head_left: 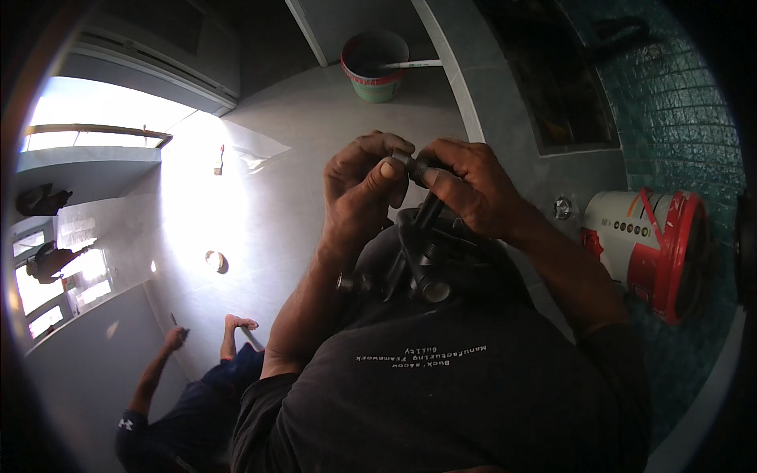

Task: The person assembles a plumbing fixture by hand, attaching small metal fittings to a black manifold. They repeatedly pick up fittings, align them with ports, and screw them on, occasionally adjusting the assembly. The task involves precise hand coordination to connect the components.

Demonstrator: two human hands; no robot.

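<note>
My left hand (359,189) is closed, its thumb and fingers pinching one end of a small dark cylindrical fitting (401,157). My right hand (473,188) grips the same fitting from the other side, just above my chest. Below the fingers, a black tube (429,211) runs down to a black fixture with several round-ended stubs (434,291), resting close to my dark shirt. What kind of fixture it is, and whether the fitting is joined to it, I cannot tell, because my fingers and the shadow hide part of it.
A green bucket (377,93) with a red rim and a white stick stands ahead. At the right is a white and red bucket (623,236) beside green tiles (674,102). A brush (219,161) and a round object (215,261) lie on the floor. A co-worker (197,418) is at lower left.
</note>
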